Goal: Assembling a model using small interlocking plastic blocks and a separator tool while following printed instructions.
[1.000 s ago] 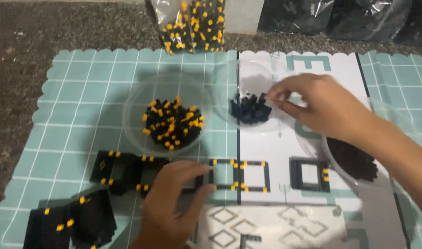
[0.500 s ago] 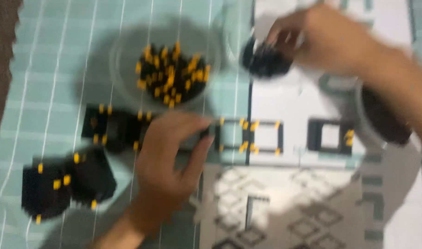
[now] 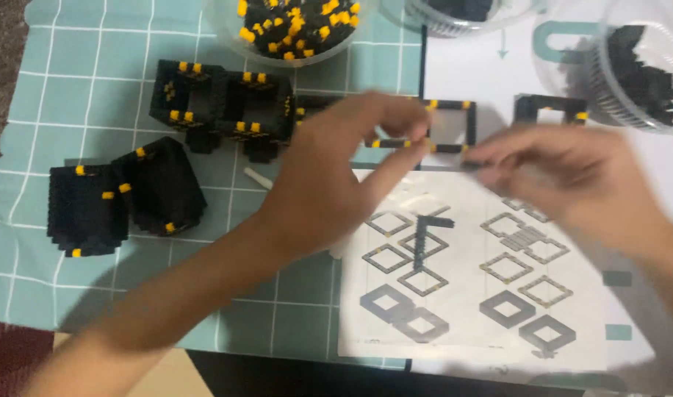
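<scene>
Between the two hands lies the black square frame (image 3: 445,126), flat on the desk (image 3: 72,81): left hand (image 3: 329,184) pinches its near-left edge, while the blurred right hand (image 3: 571,184) has its grip nearly closed at the frame's right corner, contents unclear.

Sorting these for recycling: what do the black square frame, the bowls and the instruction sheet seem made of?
Black square frame: likely hard plastic bricks, studded, with yellow pieces. Bowl: clear plastic, see-through and glossy. Instruction sheet: paper, flat and printed, possibly sleeved given its sheen.
</scene>
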